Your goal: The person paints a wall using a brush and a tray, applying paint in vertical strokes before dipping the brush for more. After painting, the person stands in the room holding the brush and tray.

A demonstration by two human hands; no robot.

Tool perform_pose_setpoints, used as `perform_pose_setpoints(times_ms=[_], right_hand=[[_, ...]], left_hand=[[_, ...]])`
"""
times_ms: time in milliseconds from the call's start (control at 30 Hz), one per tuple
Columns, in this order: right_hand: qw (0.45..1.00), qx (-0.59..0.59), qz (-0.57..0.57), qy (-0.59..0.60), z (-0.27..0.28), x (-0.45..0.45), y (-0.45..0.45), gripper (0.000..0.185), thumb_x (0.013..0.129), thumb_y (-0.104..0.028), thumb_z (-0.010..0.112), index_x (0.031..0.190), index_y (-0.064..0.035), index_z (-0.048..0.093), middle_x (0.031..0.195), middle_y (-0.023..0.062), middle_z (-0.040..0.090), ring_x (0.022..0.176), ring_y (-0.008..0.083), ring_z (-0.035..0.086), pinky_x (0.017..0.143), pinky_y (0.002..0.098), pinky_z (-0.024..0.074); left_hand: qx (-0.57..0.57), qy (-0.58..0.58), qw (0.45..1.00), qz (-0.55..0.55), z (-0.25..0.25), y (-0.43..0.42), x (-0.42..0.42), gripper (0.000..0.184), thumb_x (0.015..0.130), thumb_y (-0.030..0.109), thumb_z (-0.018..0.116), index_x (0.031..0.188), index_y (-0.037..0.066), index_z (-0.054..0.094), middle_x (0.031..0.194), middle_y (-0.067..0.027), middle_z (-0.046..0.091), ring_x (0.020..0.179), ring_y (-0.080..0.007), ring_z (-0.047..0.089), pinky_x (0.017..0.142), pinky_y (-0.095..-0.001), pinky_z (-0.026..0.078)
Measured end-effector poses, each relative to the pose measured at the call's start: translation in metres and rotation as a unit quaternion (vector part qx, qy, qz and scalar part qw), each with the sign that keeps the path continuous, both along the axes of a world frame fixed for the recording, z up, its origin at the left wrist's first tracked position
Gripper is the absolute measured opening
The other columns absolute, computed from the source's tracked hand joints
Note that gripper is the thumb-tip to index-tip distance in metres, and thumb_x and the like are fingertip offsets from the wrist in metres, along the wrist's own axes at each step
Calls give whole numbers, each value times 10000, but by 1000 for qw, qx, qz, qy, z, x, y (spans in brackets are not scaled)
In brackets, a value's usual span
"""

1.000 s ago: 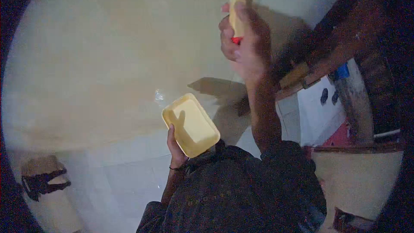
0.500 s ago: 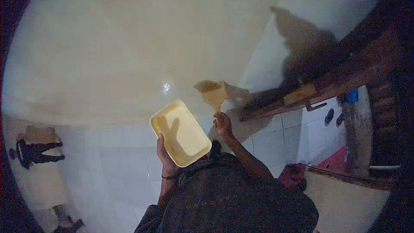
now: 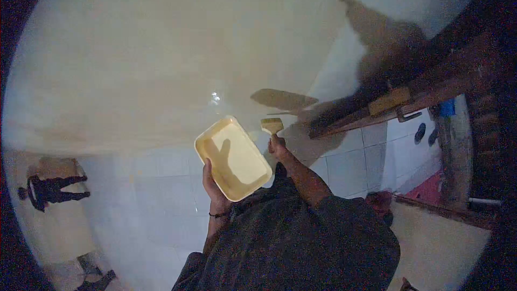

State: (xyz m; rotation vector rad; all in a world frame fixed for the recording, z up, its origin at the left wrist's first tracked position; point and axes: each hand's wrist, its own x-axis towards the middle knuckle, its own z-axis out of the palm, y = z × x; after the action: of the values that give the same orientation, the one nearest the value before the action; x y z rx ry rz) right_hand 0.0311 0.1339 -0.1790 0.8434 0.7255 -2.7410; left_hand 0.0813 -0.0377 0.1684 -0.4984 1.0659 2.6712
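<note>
My left hand (image 3: 214,187) grips the side of a cream rectangular paint tray (image 3: 249,166), thumb along its rim, holding it tilted in front of my body. A shadow falls across the tray's inside. To the right of it, my right hand (image 3: 278,147) is wrapped round the handle of a wide flat paintbrush (image 3: 272,125), bristles pointing up and away from me. Beyond both hands stretches a cream wall (image 3: 177,48), with a paler band at the upper right. The brush's shadow lies on this wall, apart from the bristles.
A dark wooden door frame (image 3: 350,120) with a latch runs along the right. Past it lie slippers (image 3: 420,133), a pink mat (image 3: 425,187) and a blue object (image 3: 447,109). Light floor tiles (image 3: 156,199) spread below. Another person (image 3: 54,189) in dark clothes stands far left.
My right hand has drawn the paintbrush back toward my body, away from the wall, and turned it. The tray stays in my left hand, shifted slightly right in view.
</note>
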Motion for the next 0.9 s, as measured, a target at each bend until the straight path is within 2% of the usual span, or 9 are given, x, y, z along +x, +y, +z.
perform_pose_setpoints(times_ms=[67,167,267,367,500,600,667,800,900], right_hand=[[988,110,16,-106,23,-13,-3,373,809,-360,496,552,-108,402,429,13,352,300,136,295,290,269,204],[999,36,-11,-23,10,-17,4,378,810,-369,497,546,-122,387,425,5,330,303,135,287,298,272,204],[994,106,-29,-5,15,-20,7,390,821,-367,477,532,-133,362,422,2,314,303,139,272,308,279,190],[998,58,-28,15,-15,-26,13,382,834,-332,443,519,-137,347,421,5,310,303,139,263,316,279,177],[994,32,1,-105,7,-28,28,378,832,-302,432,507,-132,340,412,9,300,306,140,264,322,275,174],[997,71,26,-25,81,-10,34,324,817,-283,449,542,-123,388,450,-4,340,337,119,296,325,258,190],[978,205,11,-43,153,5,31,259,806,-305,470,646,-102,460,513,-17,381,375,87,328,320,232,207],[984,178,9,14,277,31,34,241,798,-333,490,778,-93,494,564,-25,401,407,58,346,320,198,230],[968,251,-18,-10,365,40,27,258,798,-351,494,835,-96,495,557,-23,395,380,52,320,317,176,240]], left_hand=[[-11,6,1000,-8,6,0,0,493,858,399,353,1170,19,376,1061,-117,488,949,-217,500,806,-319,420],[-58,-8,998,-28,15,-4,2,492,851,399,372,1161,17,387,1058,-118,493,949,-212,499,805,-320,420],[-33,-18,999,-34,11,-6,0,493,846,401,380,1156,18,392,1056,-117,495,955,-210,493,810,-319,414],[-22,-28,998,-46,-2,-14,-2,476,847,405,377,1161,49,394,1057,-89,488,972,-209,476,834,-344,397],[-39,-33,998,-42,4,-10,-1,501,845,405,381,1166,21,386,1065,-114,491,969,-209,485,824,-322,405],[-23,-19,999,-35,4,-7,-1,501,848,406,373,1175,27,379,1072,-108,489,974,-209,485,829,-326,403],[-3,-20,999,-44,-3,-10,-2,498,853,403,362,1187,33,368,1081,-106,485,980,-212,483,834,-331,400],[43,-9,997,-62,2,-9,-2,498,857,401,352,1197,38,357,1095,-108,478,991,-219,478,837,-341,401],[38,-2,997,-68,10,-7,-2,506,858,406,342,1205,37,348,1104,-111,471,1002,-229,473,842,-352,400]])
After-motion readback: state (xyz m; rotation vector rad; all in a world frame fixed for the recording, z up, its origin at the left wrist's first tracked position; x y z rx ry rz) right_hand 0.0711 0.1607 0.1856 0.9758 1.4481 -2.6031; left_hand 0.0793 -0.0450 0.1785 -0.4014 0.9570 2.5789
